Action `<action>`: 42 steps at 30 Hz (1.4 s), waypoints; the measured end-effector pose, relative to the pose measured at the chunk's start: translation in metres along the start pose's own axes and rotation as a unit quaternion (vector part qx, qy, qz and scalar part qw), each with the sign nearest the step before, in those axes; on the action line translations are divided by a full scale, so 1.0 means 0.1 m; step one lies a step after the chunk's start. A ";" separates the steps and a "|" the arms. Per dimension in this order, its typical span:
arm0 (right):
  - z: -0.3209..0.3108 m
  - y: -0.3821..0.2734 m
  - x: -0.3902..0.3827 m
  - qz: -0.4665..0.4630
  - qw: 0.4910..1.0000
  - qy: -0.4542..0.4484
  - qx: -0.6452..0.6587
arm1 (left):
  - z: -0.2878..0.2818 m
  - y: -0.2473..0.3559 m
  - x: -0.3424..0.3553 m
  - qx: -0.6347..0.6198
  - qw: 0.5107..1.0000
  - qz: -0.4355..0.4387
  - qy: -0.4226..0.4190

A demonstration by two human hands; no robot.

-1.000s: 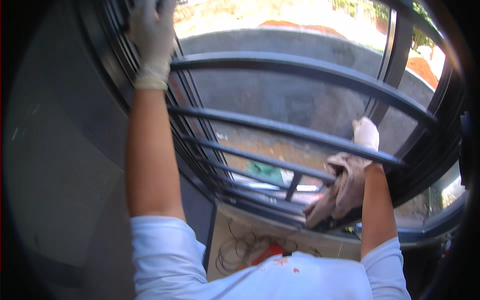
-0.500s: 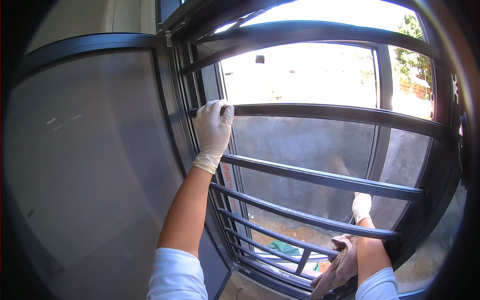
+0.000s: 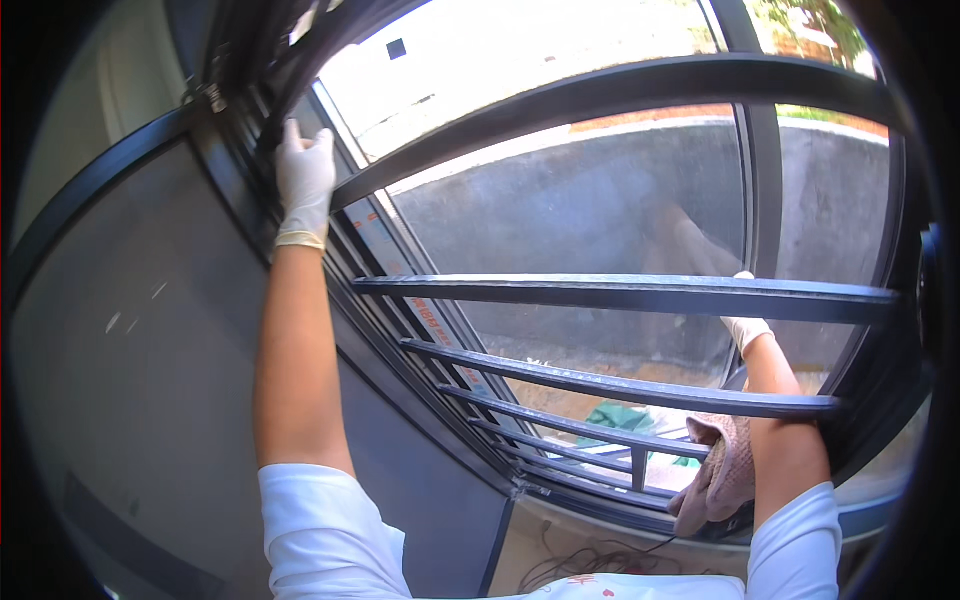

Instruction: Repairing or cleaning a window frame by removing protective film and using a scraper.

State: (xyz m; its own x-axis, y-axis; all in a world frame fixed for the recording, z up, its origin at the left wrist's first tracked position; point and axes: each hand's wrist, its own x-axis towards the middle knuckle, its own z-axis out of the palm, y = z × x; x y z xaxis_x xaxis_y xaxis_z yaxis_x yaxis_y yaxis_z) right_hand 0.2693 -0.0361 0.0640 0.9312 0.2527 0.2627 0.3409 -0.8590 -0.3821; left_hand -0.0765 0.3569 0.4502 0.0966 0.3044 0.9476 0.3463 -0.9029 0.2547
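My left hand (image 3: 305, 180), in a white glove, reaches up and holds the edge of the dark window frame (image 3: 240, 190) at the upper left, fingers pointing up. My right hand (image 3: 745, 328), also gloved, is pushed out between the black horizontal bars (image 3: 620, 293) on the right. The top bar hides most of its fingers. A brownish cloth (image 3: 722, 472) hangs over my right forearm just below a lower bar.
A dark glass pane (image 3: 130, 380) fills the left side. Several more bars (image 3: 600, 380) stack down toward the sill (image 3: 600, 505). Outside are a grey wall (image 3: 600, 210) and something green on the ground (image 3: 625, 420). A dark cable (image 3: 590, 560) lies below the sill.
My view has tilted upward. My left hand slid higher up the frame from the bar end. My right hand has risen to the upper bar, cloth still on the forearm.
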 end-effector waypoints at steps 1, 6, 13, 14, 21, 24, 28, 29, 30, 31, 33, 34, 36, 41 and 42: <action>-0.04 -0.24 -0.04 -0.062 0.988 0.051 -0.130 | -0.08 -0.05 0.12 0.030 1.000 -0.002 -0.004; -0.01 -0.35 -0.16 0.045 0.976 0.211 0.021 | 0.03 0.10 0.19 0.111 0.994 -0.017 0.002; 0.03 -0.50 -0.23 0.028 0.963 0.266 0.042 | -0.05 0.38 0.14 0.168 0.986 -0.006 0.014; -0.04 -0.48 -0.22 0.025 0.969 0.236 0.072 | -0.12 0.51 0.17 0.209 0.977 -0.038 -0.010; -0.08 -0.48 -0.20 0.028 0.979 0.159 0.122 | -0.11 0.51 0.27 0.329 0.944 -0.022 -0.022; -0.10 -0.50 -0.19 0.029 0.979 0.165 0.118 | -0.12 0.51 0.27 0.359 0.932 -0.011 -0.044; -0.13 -0.52 -0.20 0.030 0.979 0.164 0.120 | -0.10 0.43 0.31 0.379 0.925 0.012 -0.018; -0.13 -0.52 -0.20 0.029 0.978 0.165 0.120 | -0.09 0.44 0.31 0.389 0.921 0.017 -0.008; -0.14 -0.53 -0.21 0.032 0.978 0.164 0.122 | -0.09 0.45 0.32 0.389 0.921 0.016 -0.006; -0.15 -0.54 -0.21 0.035 0.978 0.163 0.124 | -0.09 0.47 0.33 0.399 0.917 0.033 0.008; -0.14 -0.55 -0.23 0.033 0.977 0.169 0.122 | -0.07 0.43 0.33 0.403 0.914 0.046 0.020; -0.14 -0.56 -0.22 0.033 0.978 0.169 0.118 | -0.09 0.40 0.33 0.407 0.912 0.049 0.001; -0.15 -0.56 -0.21 0.042 0.979 0.160 0.121 | -0.13 0.44 0.30 0.413 0.909 0.056 -0.018; -0.12 -0.54 -0.21 0.040 0.977 0.169 0.123 | -0.30 0.44 0.28 0.471 0.871 0.132 -0.049; -0.12 -0.54 -0.21 0.041 0.977 0.166 0.124 | -0.33 0.42 0.27 0.462 0.874 0.139 -0.051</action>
State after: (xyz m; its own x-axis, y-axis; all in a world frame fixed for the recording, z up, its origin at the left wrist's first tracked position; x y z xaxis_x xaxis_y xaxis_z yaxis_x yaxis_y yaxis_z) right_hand 0.2294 -0.0005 0.0900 0.8769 -0.0062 0.4806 0.3268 -0.7255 -0.6056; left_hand -0.0906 0.3174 0.4927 0.3642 0.1805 0.9137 0.8975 -0.3299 -0.2926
